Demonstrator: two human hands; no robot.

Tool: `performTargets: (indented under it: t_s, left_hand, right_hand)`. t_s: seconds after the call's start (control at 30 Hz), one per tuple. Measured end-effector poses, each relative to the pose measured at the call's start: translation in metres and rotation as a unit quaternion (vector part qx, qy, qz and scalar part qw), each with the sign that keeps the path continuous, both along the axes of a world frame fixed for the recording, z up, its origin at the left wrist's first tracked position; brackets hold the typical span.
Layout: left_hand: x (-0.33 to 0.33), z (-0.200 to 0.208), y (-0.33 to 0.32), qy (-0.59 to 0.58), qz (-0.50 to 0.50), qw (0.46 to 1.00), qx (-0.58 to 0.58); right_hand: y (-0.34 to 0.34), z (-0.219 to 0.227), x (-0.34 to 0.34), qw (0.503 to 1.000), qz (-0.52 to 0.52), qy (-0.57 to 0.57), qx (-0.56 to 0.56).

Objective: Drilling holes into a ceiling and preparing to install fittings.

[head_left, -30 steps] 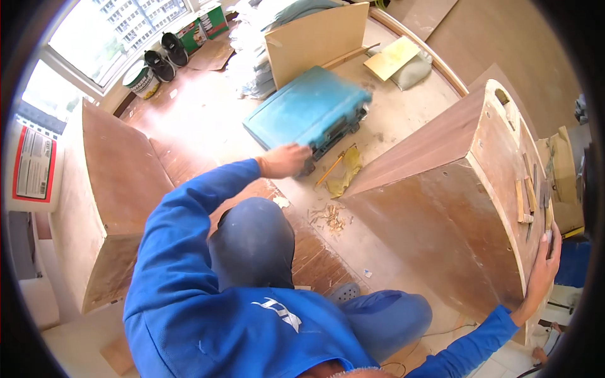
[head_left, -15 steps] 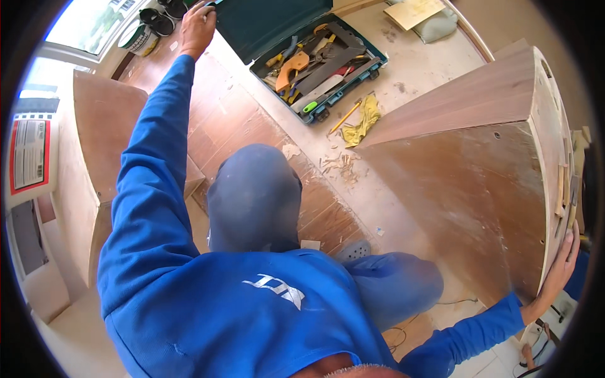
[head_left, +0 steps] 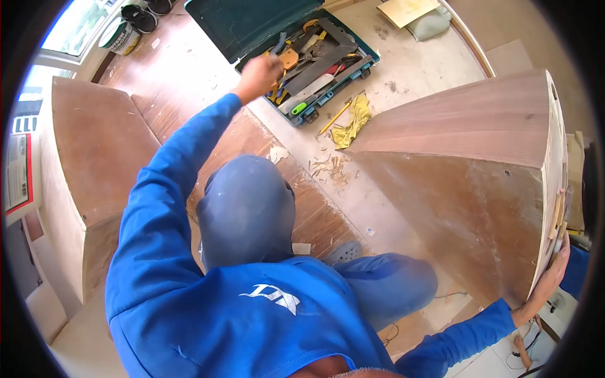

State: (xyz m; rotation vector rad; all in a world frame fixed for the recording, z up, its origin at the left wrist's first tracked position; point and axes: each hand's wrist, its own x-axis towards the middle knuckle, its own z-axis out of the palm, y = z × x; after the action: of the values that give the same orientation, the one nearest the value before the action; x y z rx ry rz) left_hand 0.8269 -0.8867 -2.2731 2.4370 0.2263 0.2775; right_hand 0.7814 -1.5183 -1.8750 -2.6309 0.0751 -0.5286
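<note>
My left hand (head_left: 259, 77) hovers over the near left part of an open toolbox (head_left: 302, 118), its curled fingers blurred. Beside the fingertips are a grey-blue handle (head_left: 279, 43) and an orange tool (head_left: 289, 59); whether the hand touches either cannot be made out. My right hand (head_left: 549, 272) lies along the outer edge of a large brown wooden box-like piece (head_left: 454, 208), fingers stretched out. Thin wooden strips (head_left: 556, 214) stick up along that edge, just beyond the fingertips. Part of the right hand's grip is hidden by the edge.
A pencil (head_left: 335, 118) and a yellow cloth (head_left: 353, 123) lie near wood shavings (head_left: 333, 167). Another wooden piece (head_left: 104, 145) stands at the left. A bucket (head_left: 121, 39) and shoes (head_left: 138, 19) sit far left. Another person's hand (head_left: 522, 350) shows at the lower right.
My left hand has left the toolbox lid's far left corner and come nearer and right, over the tools. My right hand stays at the wooden edge. The view has shifted slightly.
</note>
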Motion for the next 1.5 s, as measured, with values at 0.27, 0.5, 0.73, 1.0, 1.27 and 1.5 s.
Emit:
performTargets:
  t_s: [0.27, 0.5, 0.73, 1.0, 1.27, 1.5]
  left_hand:
    - [0.014, -0.06, -0.094, 0.115, -0.263, 0.954, 0.093]
    - [0.12, -0.048, -0.136, 0.077, -0.245, 0.949, 0.184]
    - [0.062, -0.011, -0.185, -0.063, -0.289, 0.952, 0.085]
    - [0.054, -0.082, 0.075, 0.067, 0.16, 0.985, 0.002]
    - [0.047, -0.073, 0.025, 0.133, 0.05, 0.99, 0.005]
    - [0.042, -0.078, 0.034, 0.066, 0.113, 0.991, -0.014]
  right_hand:
    - [0.009, 0.006, -0.002, 0.999, -0.029, -0.006, -0.033]
    - [0.017, 0.007, -0.003, 0.997, -0.054, 0.013, -0.051]
    - [0.013, 0.0, -0.001, 0.997, -0.054, 0.023, -0.041]
    - [0.013, -0.006, 0.013, 0.998, -0.037, 0.033, -0.031]
    - [0.016, 0.005, -0.001, 0.998, -0.058, 0.018, -0.035]
    - [0.029, -0.002, 0.002, 0.996, -0.085, 0.005, -0.039]
